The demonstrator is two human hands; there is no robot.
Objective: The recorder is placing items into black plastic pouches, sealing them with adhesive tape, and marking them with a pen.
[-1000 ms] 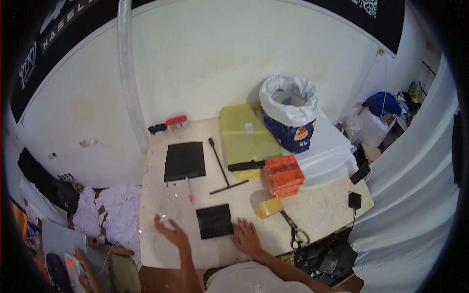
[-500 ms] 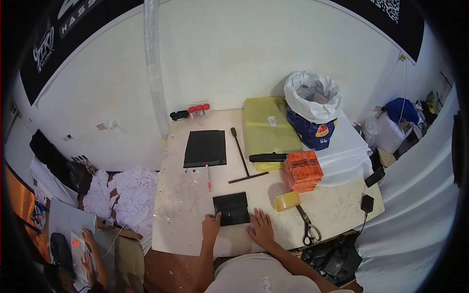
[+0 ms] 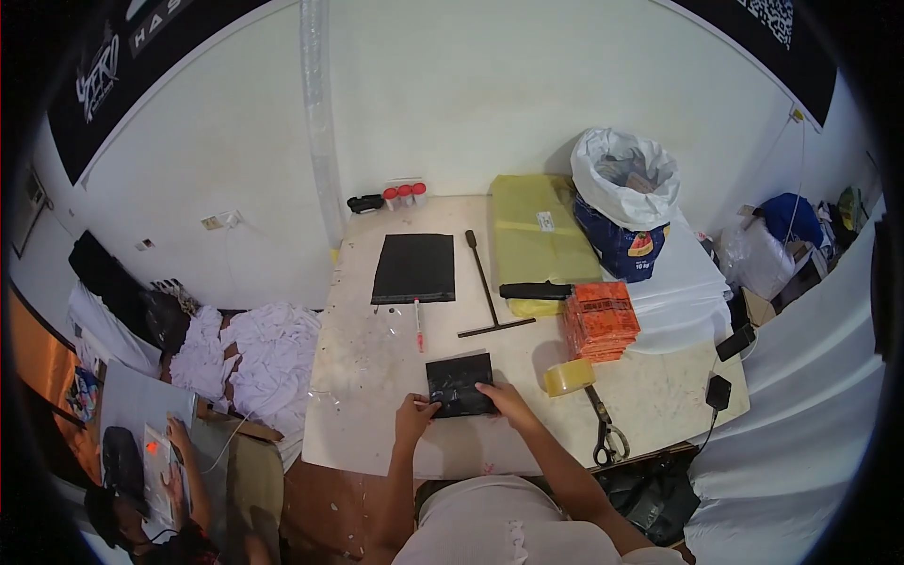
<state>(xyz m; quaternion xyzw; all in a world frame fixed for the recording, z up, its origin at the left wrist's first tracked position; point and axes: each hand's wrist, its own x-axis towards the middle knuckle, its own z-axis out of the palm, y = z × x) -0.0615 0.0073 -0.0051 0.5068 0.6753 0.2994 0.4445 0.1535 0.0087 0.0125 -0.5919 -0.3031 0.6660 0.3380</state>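
A small, flat black plastic packet (image 3: 456,376) lies near the front edge of the table, its surface creased and glossy. My left hand (image 3: 415,415) pinches its lower left corner between thumb and fingers. On the right side, my right hand (image 3: 511,403) grips the packet's edge, with the thumb on top and the other fingers partly hidden. Farther back lies a larger black plastic bag (image 3: 414,268). A red-and-white pen (image 3: 419,325) touches or nearly touches that bag's lower edge. To its right is a dark T-shaped tool (image 3: 484,287).
Right of my hands are a tape roll (image 3: 568,377), scissors (image 3: 605,431) and a stack of orange packets (image 3: 603,322). Behind stand yellow packaging (image 3: 532,231) and a blue sack (image 3: 617,235) with a white liner. At far left, another person's hands (image 3: 174,461) work at a lower table.
My right hand, earlier spread flat beside the packet, now grips its right edge. My left hand stays at the lower left corner. The whole view has shifted slightly.
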